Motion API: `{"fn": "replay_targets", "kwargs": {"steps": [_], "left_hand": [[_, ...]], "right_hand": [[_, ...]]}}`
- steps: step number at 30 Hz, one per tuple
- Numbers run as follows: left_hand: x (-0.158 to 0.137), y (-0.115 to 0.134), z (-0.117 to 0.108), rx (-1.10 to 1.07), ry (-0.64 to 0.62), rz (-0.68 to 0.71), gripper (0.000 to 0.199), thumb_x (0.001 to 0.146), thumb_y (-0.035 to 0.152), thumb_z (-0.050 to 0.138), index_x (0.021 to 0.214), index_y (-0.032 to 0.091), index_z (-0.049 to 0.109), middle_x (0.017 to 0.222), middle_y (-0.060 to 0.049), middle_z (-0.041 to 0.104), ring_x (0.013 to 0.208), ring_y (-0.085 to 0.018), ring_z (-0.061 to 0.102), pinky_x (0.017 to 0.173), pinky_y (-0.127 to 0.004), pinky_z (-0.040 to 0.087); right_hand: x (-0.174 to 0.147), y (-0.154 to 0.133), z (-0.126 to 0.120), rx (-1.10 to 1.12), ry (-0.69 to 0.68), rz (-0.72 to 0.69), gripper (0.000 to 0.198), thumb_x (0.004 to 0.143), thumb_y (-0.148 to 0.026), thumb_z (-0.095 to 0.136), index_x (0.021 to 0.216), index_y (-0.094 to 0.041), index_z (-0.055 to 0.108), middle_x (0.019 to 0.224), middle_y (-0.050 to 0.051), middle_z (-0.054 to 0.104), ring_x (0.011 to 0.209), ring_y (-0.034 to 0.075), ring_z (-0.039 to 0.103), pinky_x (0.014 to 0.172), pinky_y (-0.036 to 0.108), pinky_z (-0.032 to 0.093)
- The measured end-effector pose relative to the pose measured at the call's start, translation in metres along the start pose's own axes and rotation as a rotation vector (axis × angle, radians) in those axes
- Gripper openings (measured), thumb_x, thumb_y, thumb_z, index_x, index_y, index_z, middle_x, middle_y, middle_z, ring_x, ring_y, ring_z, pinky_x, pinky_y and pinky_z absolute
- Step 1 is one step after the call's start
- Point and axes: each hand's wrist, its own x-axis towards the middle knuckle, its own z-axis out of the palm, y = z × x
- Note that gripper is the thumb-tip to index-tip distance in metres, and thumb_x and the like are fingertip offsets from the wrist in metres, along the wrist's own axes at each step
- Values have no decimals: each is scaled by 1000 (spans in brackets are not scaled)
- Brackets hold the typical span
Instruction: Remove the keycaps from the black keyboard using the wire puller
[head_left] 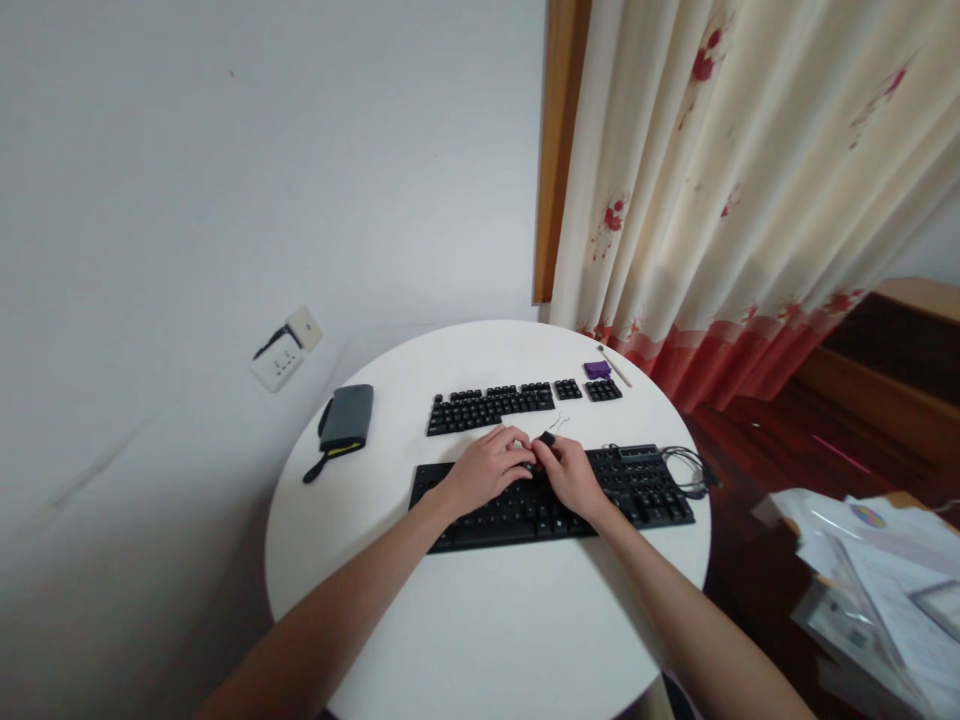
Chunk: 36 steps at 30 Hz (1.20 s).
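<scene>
A black keyboard (495, 530) with a coiled cable (697, 470) lies on the round white table (480, 620). Over its upper middle, my right hand (571, 478) is closed, pinching a small black keycap (548, 438). Close beside it, my left hand (491, 466) has its fingers curled and drawn together, nearly meeting the right fingertips; whatever they grip is hidden. Just beyond the hands lies a thin wire keycap puller (559, 421). Behind the keyboard, rows of loose keycaps (491, 405) stand grouped in keyboard order, with smaller blocks (603, 390) to the right.
A grey pouch (348, 415) with a strap lies at the table's left. Toward the back right are a folded purple cloth (598, 370) and a slim brush (615, 367). A wall socket (277, 362), a floral curtain (720, 200) and plastic bags with papers (885, 590) surround the table.
</scene>
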Motion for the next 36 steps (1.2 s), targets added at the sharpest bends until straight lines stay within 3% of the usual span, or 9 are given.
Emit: {"fn": "replay_targets", "kwargs": {"steps": [7, 13, 17, 23, 29, 36], "left_hand": [[1, 1, -3, -44, 79, -44, 15, 91, 29, 61, 103, 24, 69, 109, -6, 59, 100, -20, 53, 95, -37, 45], [2, -26, -11, 61, 228, -301, 11, 82, 32, 72, 89, 24, 74, 113, -5, 56, 103, -23, 49, 97, -41, 42], [14, -43, -7, 151, 158, -418, 11, 74, 34, 79, 79, 25, 76, 113, -5, 56, 105, -25, 46, 96, -44, 39], [36, -54, 17, 192, 33, -473, 13, 75, 41, 78, 77, 29, 78, 115, -6, 54, 110, -29, 43, 90, -46, 37], [37, -63, 23, 255, 59, -514, 15, 70, 39, 82, 80, 29, 78, 118, -6, 52, 113, -31, 41, 91, -46, 35], [40, -61, 21, 323, 102, -560, 41, 65, 40, 83, 101, 26, 68, 121, -7, 48, 113, -31, 41, 91, -44, 37]], "right_hand": [[2, 1, 0, 40, 80, 74, 39, 93, -44, 49, 71, -15, 64, 61, 1, 61, 59, 16, 56, 58, 25, 42], [6, 5, -3, 42, 209, 158, 43, 90, -49, 50, 75, -14, 68, 64, 6, 68, 58, 18, 60, 59, 27, 45], [7, 5, -4, 60, 209, 155, 42, 90, -48, 50, 74, -14, 68, 65, 6, 68, 58, 18, 61, 60, 27, 45], [7, 8, -3, 60, 215, 152, 42, 91, -47, 50, 71, -14, 67, 65, 6, 68, 57, 18, 59, 60, 27, 45], [8, 8, -3, 71, 213, 142, 43, 90, -48, 50, 70, -15, 66, 65, 7, 69, 57, 18, 60, 58, 27, 44], [7, 6, -3, 82, 208, 134, 42, 90, -46, 50, 68, -15, 66, 65, 7, 68, 57, 18, 60, 61, 28, 46]]}}
